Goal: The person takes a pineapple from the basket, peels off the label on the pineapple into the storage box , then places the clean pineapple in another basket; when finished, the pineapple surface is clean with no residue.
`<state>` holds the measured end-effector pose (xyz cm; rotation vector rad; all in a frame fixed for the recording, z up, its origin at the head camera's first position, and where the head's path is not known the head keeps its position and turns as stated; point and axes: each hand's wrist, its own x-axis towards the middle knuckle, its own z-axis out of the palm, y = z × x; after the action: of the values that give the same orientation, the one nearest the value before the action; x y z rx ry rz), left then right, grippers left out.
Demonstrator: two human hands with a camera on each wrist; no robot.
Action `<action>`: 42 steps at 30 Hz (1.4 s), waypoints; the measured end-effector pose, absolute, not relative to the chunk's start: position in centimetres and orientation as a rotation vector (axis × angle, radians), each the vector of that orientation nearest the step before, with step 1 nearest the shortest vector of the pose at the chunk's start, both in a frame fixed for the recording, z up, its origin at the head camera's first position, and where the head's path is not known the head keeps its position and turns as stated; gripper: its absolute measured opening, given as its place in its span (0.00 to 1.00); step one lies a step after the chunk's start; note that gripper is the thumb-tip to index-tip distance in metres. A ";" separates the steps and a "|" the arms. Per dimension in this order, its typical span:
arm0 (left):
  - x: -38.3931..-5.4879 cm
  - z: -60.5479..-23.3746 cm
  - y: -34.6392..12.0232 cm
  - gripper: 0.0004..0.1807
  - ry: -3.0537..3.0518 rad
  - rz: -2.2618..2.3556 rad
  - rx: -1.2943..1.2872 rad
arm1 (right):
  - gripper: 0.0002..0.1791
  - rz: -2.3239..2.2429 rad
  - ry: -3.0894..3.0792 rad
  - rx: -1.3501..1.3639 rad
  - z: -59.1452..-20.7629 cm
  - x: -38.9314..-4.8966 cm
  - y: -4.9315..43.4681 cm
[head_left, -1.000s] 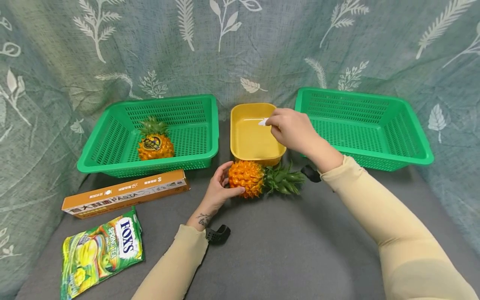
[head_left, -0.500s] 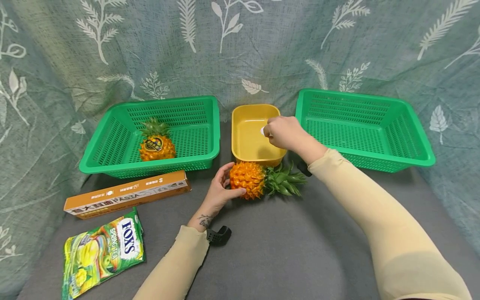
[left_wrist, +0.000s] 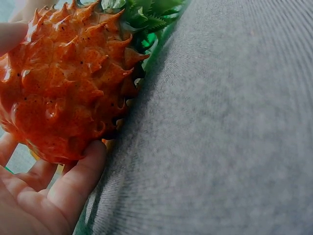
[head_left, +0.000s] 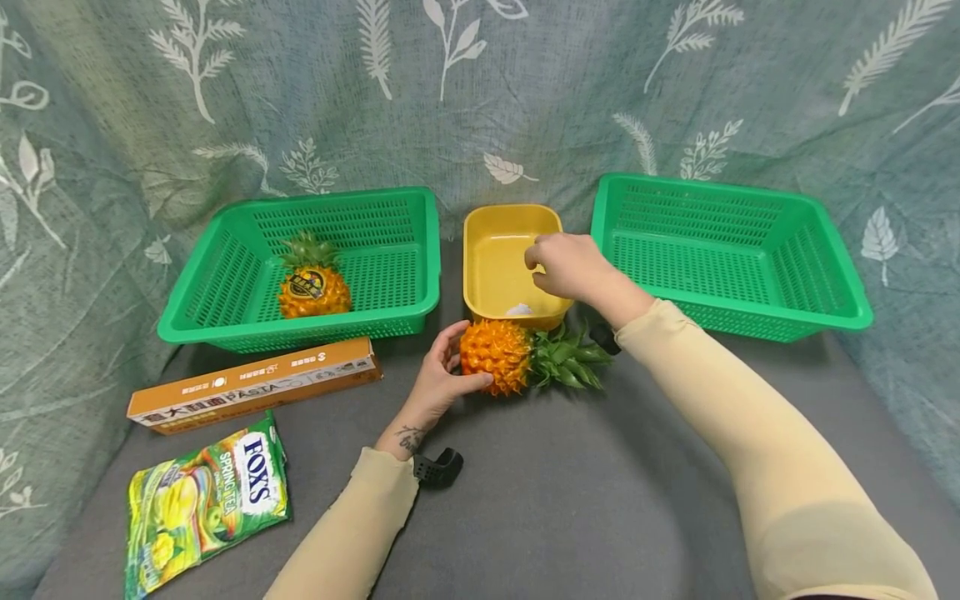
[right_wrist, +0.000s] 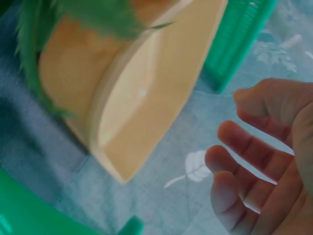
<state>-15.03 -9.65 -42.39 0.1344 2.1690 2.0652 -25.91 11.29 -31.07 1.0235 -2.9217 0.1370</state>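
Lying pineapple [head_left: 495, 358]: laid on its side on the table [head_left: 555, 483], just near of the yellow tub [head_left: 498, 267]; long axis left to right, crown to the right.
Left hand [head_left: 435, 385]: nearer of the two to that fruit; its left, crownless end gripped between thumb on the near side and fingers on the far side.
Right hand [head_left: 572, 265]: held over the tub's right side, far of the crown; fingers loosely bent, thumb apart, nothing held.
White scrap [head_left: 519, 309]: contained in the tub's near end, near-left of the right fingers; material not discernible.
Left green basket [head_left: 390, 279]: labelled pineapple [head_left: 326, 304] contained.
Right green basket [head_left: 697, 267]: placed right of the tub.
Pasta box [head_left: 255, 387]: laid near of the left basket.
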 end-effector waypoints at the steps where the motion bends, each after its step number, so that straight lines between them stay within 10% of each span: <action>1: -15.1 -42.3 -9.6 0.44 2.167 2.066 0.137 | 0.07 0.167 -2.933 1.015 -30.9 -25.7 11.3; 14: -15.3 -41.7 -9.6 0.44 2.175 2.067 0.160 | 0.30 0.751 -3.009 1.047 -30.5 -20.2 11.0; 25: -15.1 -41.8 -9.8 0.43 2.167 2.065 0.166 | 0.45 0.285 -2.960 1.048 -34.8 -16.6 8.6; 42: -14.6 -41.4 -9.3 0.39 2.186 2.430 -0.131 | 0.46 0.304 -2.971 0.907 -36.1 -16.0 7.6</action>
<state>-14.58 -9.32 -41.40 -0.1311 2.1856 2.4300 -16.04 7.64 -36.11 0.9070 -2.9707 0.3037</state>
